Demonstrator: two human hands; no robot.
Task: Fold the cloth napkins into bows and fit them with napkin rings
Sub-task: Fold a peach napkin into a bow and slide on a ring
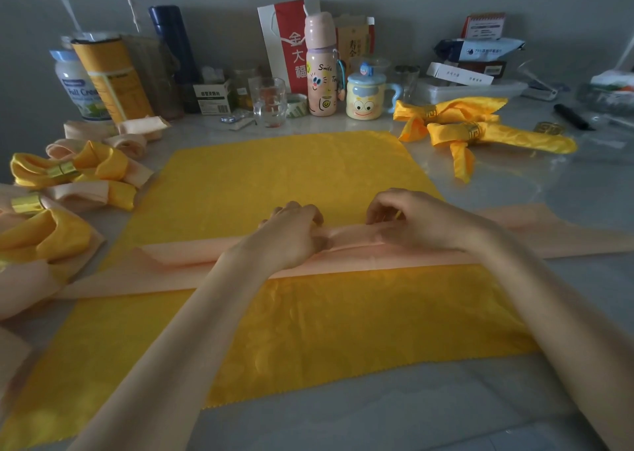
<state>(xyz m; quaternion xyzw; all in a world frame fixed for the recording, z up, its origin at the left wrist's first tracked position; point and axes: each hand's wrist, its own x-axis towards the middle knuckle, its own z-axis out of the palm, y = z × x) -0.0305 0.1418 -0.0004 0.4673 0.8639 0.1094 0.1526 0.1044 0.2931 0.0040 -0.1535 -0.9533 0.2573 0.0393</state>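
Across yellow napkin (274, 176), long narrow peach band (192, 255)

Peach napkin (555, 234) beyond right edge.

The pink bottle (320, 73) read "Smile" in black script. Just behind it to the left, a red-and-white paper bag (286, 44) carried the characters 金大福, stacked top to bottom. Far left of the bottle, a white jar (75, 85) showed "Full Crea" — the rest hidden. Well to the bottle's right, a wipes pack (480, 50) bore "75%" — its smaller print was blurred.
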